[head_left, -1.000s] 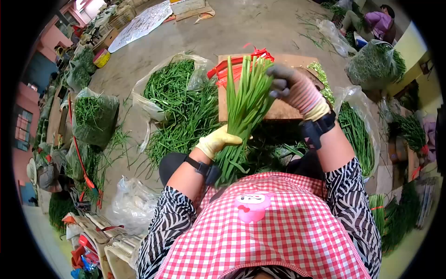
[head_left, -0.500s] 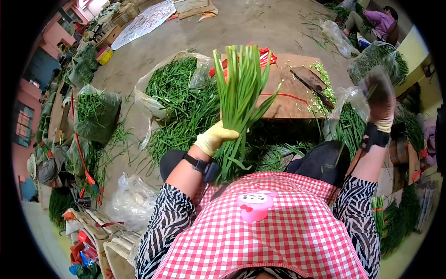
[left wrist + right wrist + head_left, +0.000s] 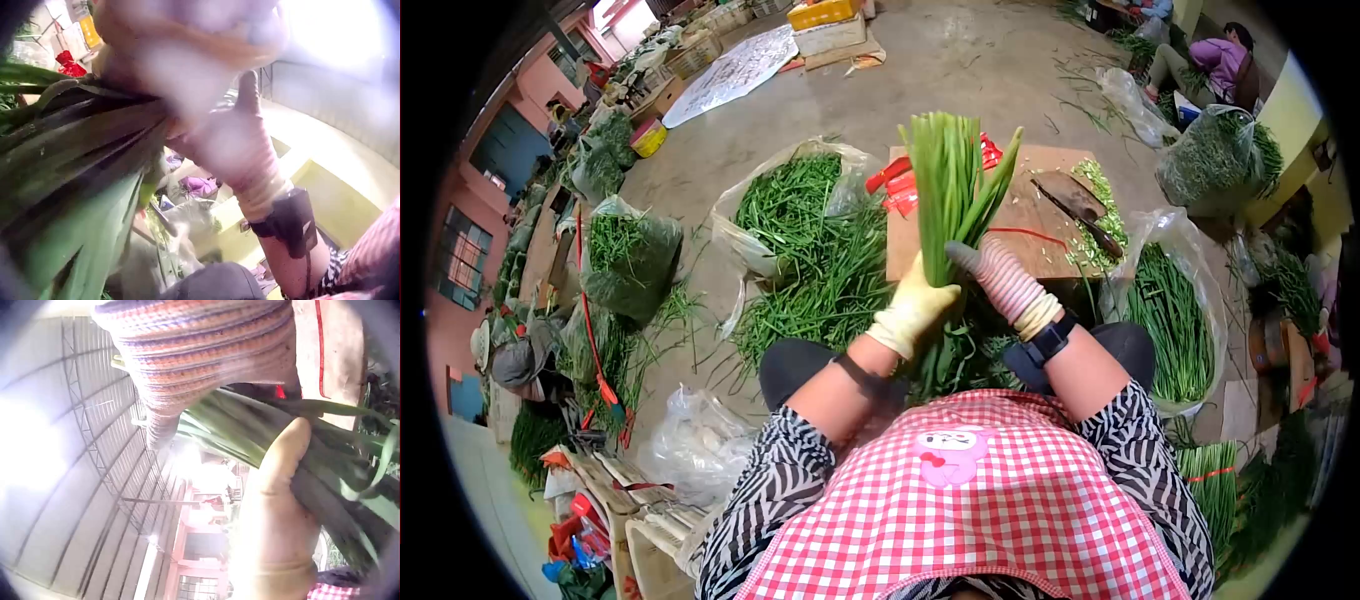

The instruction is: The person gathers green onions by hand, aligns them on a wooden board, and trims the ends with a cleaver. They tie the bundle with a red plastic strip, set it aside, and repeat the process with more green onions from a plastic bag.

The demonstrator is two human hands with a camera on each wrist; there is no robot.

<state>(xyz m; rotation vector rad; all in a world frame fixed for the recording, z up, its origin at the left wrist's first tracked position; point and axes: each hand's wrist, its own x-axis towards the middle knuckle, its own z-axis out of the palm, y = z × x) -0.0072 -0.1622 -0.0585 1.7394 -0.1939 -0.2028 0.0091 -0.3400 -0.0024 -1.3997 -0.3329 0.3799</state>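
Observation:
A thick bunch of garlic chives (image 3: 950, 190) stands upright in front of the body in the head view, its cut ends up and long flat leaves hanging down. My left hand (image 3: 918, 305), in a yellow glove, grips it low around the middle. Just beside and a little above, my right hand (image 3: 1008, 282), in a striped glove with grey fingertips, holds the same bunch. The right wrist view shows the striped glove (image 3: 200, 350) wrapped over the stalks, while the yellow thumb (image 3: 287, 450) lies across them. Leaves (image 3: 81, 200) fill the lower left of the left wrist view.
Behind the bunch is a wooden board (image 3: 1030, 263) with a knife (image 3: 1108, 243), chopped bits (image 3: 1112, 205) and red ties (image 3: 900, 190). A bag of loose greens (image 3: 790, 205) stands left, a bag of chives (image 3: 1165, 320) right. Another person (image 3: 1222, 65) sits at the far right.
My right hand swung out to the right, away from the bunch, then came back and now grips it beside the left hand. The bunch has moved slightly right and its stalks are closer together.

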